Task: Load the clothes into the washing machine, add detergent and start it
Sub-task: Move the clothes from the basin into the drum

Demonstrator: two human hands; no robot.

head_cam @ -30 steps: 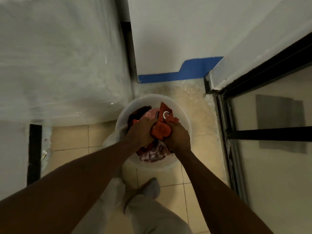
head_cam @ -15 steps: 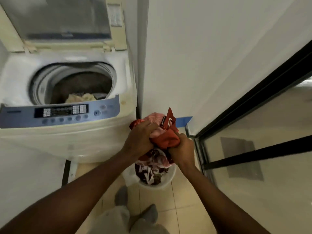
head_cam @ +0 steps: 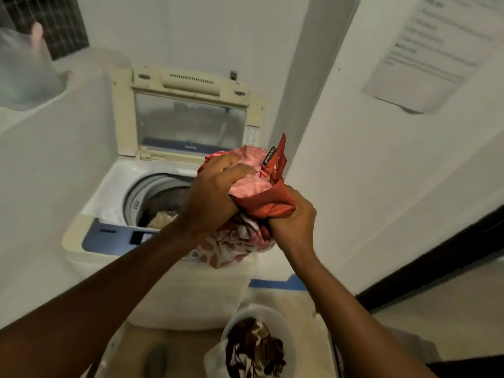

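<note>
A top-loading white washing machine (head_cam: 109,203) stands ahead with its lid (head_cam: 191,124) raised and its drum (head_cam: 161,197) open; a pale garment lies inside. Both hands grip one bundle of clothes (head_cam: 253,181), red, pink and patterned. My left hand (head_cam: 212,197) clamps it from the left, my right hand (head_cam: 291,222) from below right. The bundle hangs above the machine's front right corner. On the floor below sits a white bucket (head_cam: 289,334) with dark and patterned clothes still in it.
A white wall with a taped paper notice (head_cam: 436,47) runs along the right. A dark door frame (head_cam: 436,263) is at lower right. A ledge at upper left holds a translucent container (head_cam: 24,69). Tiled floor and my foot (head_cam: 155,358) are below.
Both hands lifted the clothes bundle out of the bucket and raised it up toward the machine's open top. My view swung up from the floor to the washer.
</note>
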